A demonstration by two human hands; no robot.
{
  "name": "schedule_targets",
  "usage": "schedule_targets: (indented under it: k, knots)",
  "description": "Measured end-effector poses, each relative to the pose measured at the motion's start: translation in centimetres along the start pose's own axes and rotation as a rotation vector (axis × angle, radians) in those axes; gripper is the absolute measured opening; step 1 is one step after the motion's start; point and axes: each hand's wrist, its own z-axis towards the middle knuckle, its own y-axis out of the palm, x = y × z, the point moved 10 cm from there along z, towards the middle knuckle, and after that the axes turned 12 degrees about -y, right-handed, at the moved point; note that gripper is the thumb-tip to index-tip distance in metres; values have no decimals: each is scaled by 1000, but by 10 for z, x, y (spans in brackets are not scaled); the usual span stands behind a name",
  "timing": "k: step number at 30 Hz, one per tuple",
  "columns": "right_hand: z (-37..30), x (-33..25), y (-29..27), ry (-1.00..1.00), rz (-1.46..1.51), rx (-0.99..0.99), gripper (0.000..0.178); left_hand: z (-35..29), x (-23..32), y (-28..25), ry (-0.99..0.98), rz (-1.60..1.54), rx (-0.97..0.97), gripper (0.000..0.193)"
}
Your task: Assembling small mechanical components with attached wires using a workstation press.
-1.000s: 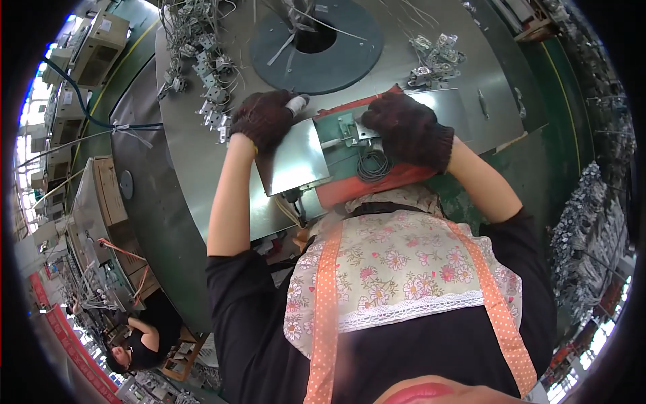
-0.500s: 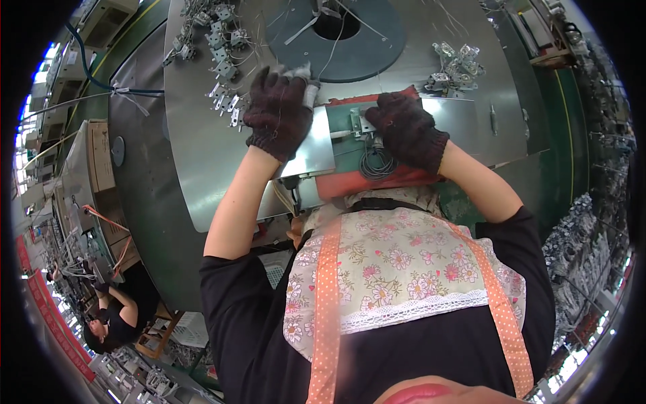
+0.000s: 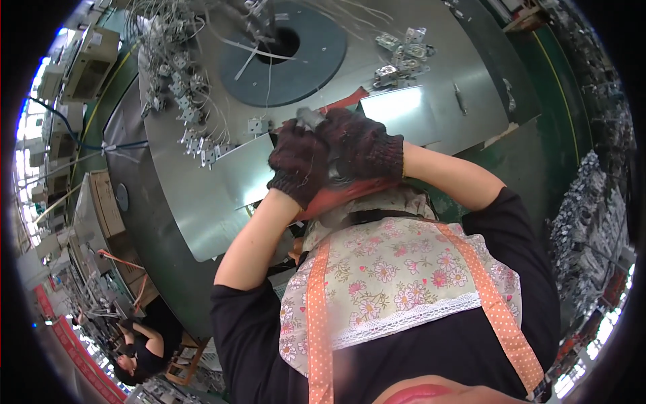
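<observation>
My two hands, both in dark knitted gloves, meet over the work area at the table's near edge. My left hand (image 3: 299, 161) is closed, with a blurred grey, cloth-like piece (image 3: 309, 118) at its fingertips. Right against it, my right hand (image 3: 360, 143) has its fingers curled inward; what they hold is hidden. Beneath the hands, part of a dark coil of thin cable (image 3: 342, 182) shows, above a red pad (image 3: 350, 199). A small metal bracket (image 3: 258, 126) lies on the table just left of my left hand.
The metal table (image 3: 195, 222) carries a round grey disc (image 3: 323, 60) with a central hole. Many wired metal parts (image 3: 182, 87) lie at the left, and a pile of metal fittings (image 3: 404, 57) at the far right. A co-worker (image 3: 145, 347) sits at the lower left.
My hands have come together, the right moving left to meet the left. The bracket and green surface between them are now covered. The whole view has turned and shifted somewhat.
</observation>
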Motion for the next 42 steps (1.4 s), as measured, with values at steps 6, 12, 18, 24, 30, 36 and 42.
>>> schedule_targets:
  k: [6, 12, 18, 24, 30, 36, 42]
  knots:
    - [-17, 22, -57, -177, 322, 217, 49, -3, -9, 1, -136, 90, 46, 53]
    - [-107, 191, -107, 349, -9, 16, 38, 0, -6, 2, -126, 65, 64, 60]
    - [-101, 164, -140, 69, -487, 292, 50, -5, -9, 0, -125, 49, 84, 60]
    - [-143, 232, -128, 582, -198, 433, 61, -4, -8, 0, -108, 51, 100, 58]
    - [-138, 204, -183, 232, -133, 659, 42, -2, -8, -1, -145, 56, 47, 60]
    - [-137, 266, -218, 297, -269, 553, 54, -1, -9, 0, -157, 74, 21, 60]
    - [-119, 303, -163, 100, 789, 332, 71, -2, -10, 0, -122, 69, 45, 60]
